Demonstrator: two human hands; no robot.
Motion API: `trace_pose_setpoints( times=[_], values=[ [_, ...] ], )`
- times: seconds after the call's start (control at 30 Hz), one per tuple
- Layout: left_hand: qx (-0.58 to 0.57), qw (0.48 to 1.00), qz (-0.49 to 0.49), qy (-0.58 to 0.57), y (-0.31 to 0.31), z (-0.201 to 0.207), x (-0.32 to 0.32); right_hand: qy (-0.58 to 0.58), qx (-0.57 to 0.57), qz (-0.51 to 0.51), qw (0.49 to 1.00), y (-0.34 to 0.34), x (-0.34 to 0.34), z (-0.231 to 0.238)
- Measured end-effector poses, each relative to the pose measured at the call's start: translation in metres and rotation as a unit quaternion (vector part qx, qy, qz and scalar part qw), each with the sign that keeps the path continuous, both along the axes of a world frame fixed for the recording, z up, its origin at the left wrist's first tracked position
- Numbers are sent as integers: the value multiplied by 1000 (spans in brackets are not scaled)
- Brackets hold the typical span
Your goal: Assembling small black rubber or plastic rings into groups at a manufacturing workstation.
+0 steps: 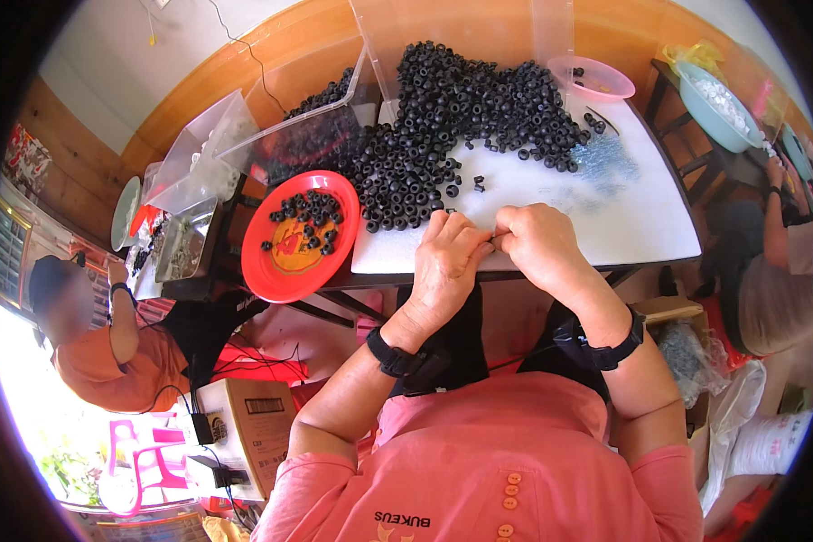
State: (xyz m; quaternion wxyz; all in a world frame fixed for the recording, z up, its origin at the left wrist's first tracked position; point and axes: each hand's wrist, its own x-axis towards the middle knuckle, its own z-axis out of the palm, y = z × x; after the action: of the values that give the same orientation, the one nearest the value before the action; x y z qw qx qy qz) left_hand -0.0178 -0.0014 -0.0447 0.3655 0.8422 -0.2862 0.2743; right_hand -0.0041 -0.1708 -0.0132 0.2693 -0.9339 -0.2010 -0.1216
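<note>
Head view, left to right: co-worker in orange shirt [122, 372] at far left; clear bins [190, 149] behind, one with pale pieces. Round red plate [260, 264] overlaps the table's left edge, holds a loose scatter of black parts [314, 208]. Main heap of the same parts [406, 172] spreads over the white tabletop [641, 230]: small, squat, rounded, matte to slightly shiny black, many showing a round centre hole, facing every which way. A few loose ones [479, 183] sit between heap and hands. Left hand [452, 253] is over the near table edge, fingers bent, tips pinched on a small dark piece [494, 239]. Right hand [537, 237] meets it there, fingers curled in, thumb and index closed on the same piece. Piece mostly hidden by fingertips; can't tell its shape or whether it matches the heap. Right of heap: patch of thin, pale bluish translucent bits [605, 161], pink bowl [596, 83] with a few black parts behind, then blue-green basin [723, 131] of white pieces on a dark stand.
</note>
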Motion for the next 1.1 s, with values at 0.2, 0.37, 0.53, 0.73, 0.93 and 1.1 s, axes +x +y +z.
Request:
trace_pose_setpoints(
  times=[0.2,0.37,0.53,0.73,0.93,1.1],
  values=[
    [21,999,-2,-25,-2,-3,-1,98,74,46,991,-8,5,5],
    [41,999,-8,-24,0,-3,0,159,93,80,980,-12,13,9],
    [46,999,-19,-7,-2,-3,5,208,128,83,966,-15,17,11],
    [107,994,0,-3,0,-1,4,147,40,67,986,-4,18,16],
    [58,998,14,-18,-4,-4,0,91,34,40,995,-5,5,3],
    [-32,994,81,-60,9,4,-4,109,267,3,957,-16,-9,-13]
  ],
)
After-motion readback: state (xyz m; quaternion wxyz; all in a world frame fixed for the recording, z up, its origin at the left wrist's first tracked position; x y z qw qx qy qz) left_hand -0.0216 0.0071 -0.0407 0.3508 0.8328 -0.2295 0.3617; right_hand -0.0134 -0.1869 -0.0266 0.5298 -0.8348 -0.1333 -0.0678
